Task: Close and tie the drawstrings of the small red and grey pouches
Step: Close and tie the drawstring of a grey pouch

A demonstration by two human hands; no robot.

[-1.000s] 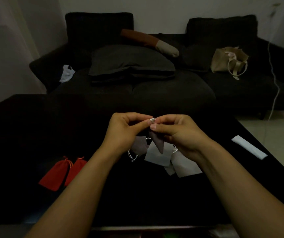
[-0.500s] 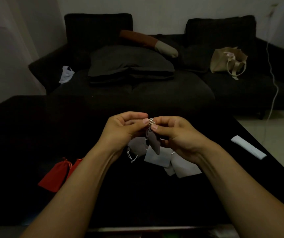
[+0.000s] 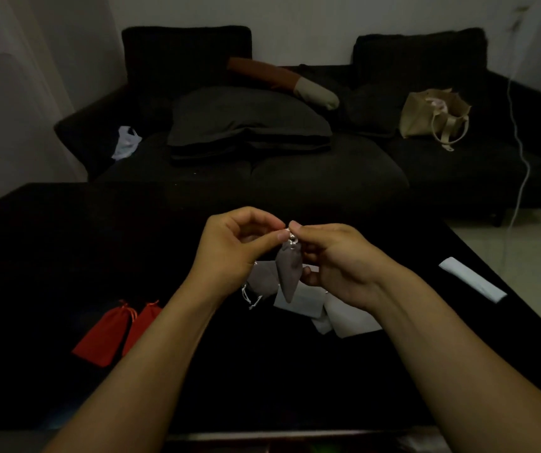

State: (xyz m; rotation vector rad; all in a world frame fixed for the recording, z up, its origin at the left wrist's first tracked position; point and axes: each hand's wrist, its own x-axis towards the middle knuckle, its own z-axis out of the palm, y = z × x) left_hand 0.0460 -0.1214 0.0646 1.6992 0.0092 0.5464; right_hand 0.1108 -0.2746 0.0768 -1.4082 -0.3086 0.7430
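Two red pouches point(image 3: 112, 335) lie on the near-left surface point(image 3: 50, 256). Left hand point(image 3: 230, 253) pinches the cord point(image 3: 291, 238) at the grey pouch point(image 3: 288, 273), which now hangs lower between the hands (a second ago it sat tucked behind them). Right hand point(image 3: 337, 263) pinches the same cord; the neck looks cinched, knot likely under way. More grey pouches point(image 3: 298, 302) wait beneath.

Black table point(image 3: 66, 256): red pouches point(image 3: 112, 331), grey pouches point(image 3: 298, 302), white strip point(image 3: 471, 282).
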